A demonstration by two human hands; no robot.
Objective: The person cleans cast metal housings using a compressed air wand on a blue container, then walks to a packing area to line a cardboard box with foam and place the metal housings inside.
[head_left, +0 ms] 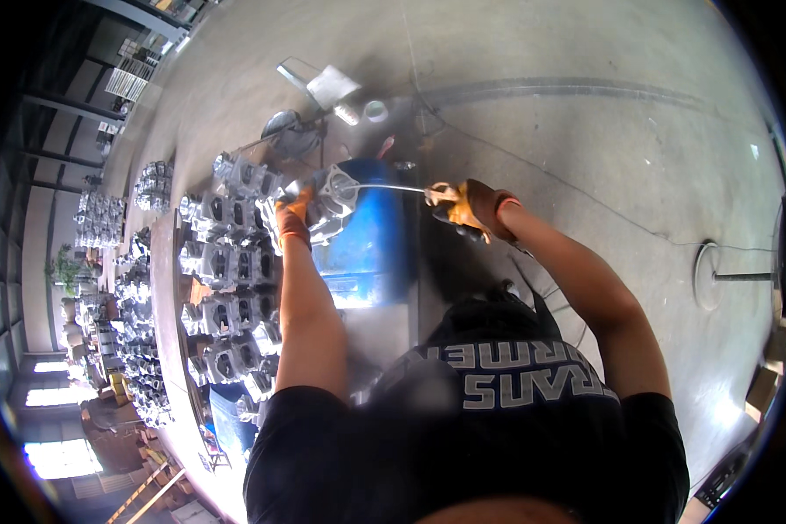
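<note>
**Thin rod (389,187) held level to metal casting (341,194)!**

And there it was, the metal casting, seen at the left edge of a blue drum (367,262), its ring-like opening turned toward the right; whether its weight was borne by the drum could not be told. On its left side the left hand (293,217) was placed, gloved in orange and brown, and the casting was touched there; how tightly its fingers were closed could not be told, as they were partly hidden and washed by glare.

Across to the right hand (467,208), gloved too! There the fingers were curled in and the outer end of the thin rod was gripped between them. Over the drum the rod was stretched, nearly straight, its far end brought up to the casting's opening; the exact point of contact could not be made out.

Close by on the left, rows of similar castings (227,266) were lined up, tightly packed. Beyond the drum, a grey roll (375,111) was seen on the concrete floor (541,52). Off to the right, a dark cable (550,170) was trailed toward a stand with a round base (706,278).
</note>
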